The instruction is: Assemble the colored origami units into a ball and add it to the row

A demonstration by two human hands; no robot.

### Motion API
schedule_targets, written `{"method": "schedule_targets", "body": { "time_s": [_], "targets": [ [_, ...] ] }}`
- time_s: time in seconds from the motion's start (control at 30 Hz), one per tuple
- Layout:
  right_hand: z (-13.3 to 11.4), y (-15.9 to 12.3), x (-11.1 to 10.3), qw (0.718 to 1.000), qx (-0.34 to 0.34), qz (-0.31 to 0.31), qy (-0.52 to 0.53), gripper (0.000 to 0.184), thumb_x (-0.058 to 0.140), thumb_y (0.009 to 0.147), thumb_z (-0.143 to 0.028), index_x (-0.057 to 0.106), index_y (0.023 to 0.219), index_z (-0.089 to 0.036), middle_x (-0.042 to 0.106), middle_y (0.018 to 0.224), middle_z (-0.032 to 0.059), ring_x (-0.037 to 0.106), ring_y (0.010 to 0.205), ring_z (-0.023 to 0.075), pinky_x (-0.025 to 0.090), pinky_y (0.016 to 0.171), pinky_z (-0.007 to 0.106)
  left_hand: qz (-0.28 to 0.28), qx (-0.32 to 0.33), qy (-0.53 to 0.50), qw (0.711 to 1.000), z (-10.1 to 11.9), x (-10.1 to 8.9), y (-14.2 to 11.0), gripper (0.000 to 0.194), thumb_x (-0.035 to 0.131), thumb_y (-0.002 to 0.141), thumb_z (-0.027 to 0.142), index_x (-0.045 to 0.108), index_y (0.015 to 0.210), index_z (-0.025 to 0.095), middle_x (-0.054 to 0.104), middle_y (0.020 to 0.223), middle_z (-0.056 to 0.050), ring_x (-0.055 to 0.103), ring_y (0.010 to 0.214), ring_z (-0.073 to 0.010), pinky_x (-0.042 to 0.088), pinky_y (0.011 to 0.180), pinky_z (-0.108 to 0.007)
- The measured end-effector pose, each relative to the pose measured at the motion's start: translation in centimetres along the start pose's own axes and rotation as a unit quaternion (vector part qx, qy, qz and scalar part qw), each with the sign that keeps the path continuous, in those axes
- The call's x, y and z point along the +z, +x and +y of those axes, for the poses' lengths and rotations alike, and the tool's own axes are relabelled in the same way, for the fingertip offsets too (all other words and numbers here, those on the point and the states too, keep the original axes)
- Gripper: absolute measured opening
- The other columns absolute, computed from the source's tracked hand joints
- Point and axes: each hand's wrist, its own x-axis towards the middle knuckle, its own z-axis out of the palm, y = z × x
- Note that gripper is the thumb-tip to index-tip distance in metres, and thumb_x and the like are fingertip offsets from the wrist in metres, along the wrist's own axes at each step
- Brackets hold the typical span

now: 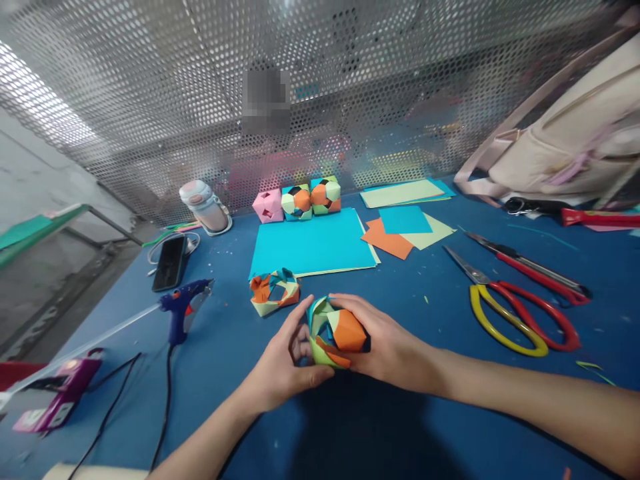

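Note:
Both my hands hold a folded paper piece (336, 333) of orange, teal and pale green, low over the blue table (400, 413). My left hand (283, 367) pinches its left side, thumb under it. My right hand (387, 343) wraps around its right side, fingers curled over the top. A second, smaller folded paper piece (275, 292) in the same colours lies just behind on the table. Further back stand three finished paper cubes: a pink one (269, 205) and two multicoloured ones (297, 201), (325, 195).
Teal paper sheets (313, 243) and loose coloured squares (403, 230) lie behind. Two scissors (520, 313), (530, 267) lie at the right, a bag (565, 140) beyond them. On the left are a blue glue gun (183, 307) with its cable, a phone (170, 262) and a bottle (205, 207).

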Motion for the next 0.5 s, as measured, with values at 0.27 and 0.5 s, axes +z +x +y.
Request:
{"method": "schedule_targets", "body": {
  "time_s": [0.27,0.5],
  "targets": [
    [-0.6,-0.3,0.1,0.999,-0.018,0.003,0.031,0.066,0.071,0.078,-0.029,0.039,0.134,-0.013,0.047,0.138,0.0213,0.046,0.130,0.0300,0.040,0.108,0.048,0.014,0.093,0.080,0.992,-0.9,0.8,-0.6,0.094,0.081,0.067,0.025,0.026,0.143,0.031,0.050,0.135,-0.011,0.061,0.114,-0.0288,0.055,0.093,-0.042],
    [0.1,0.0,-1.1,0.991,-0.098,0.031,-0.089,0.066,0.069,0.077,-0.020,0.039,0.136,-0.013,0.047,0.140,0.0222,0.045,0.131,0.0319,0.042,0.106,0.050,0.093,0.161,0.267,0.946,-0.1,-0.5,-1.1,0.087,0.077,0.069,0.028,0.031,0.143,0.027,0.040,0.145,-0.013,0.047,0.130,-0.0346,0.049,0.101,-0.048]
  ]
}}
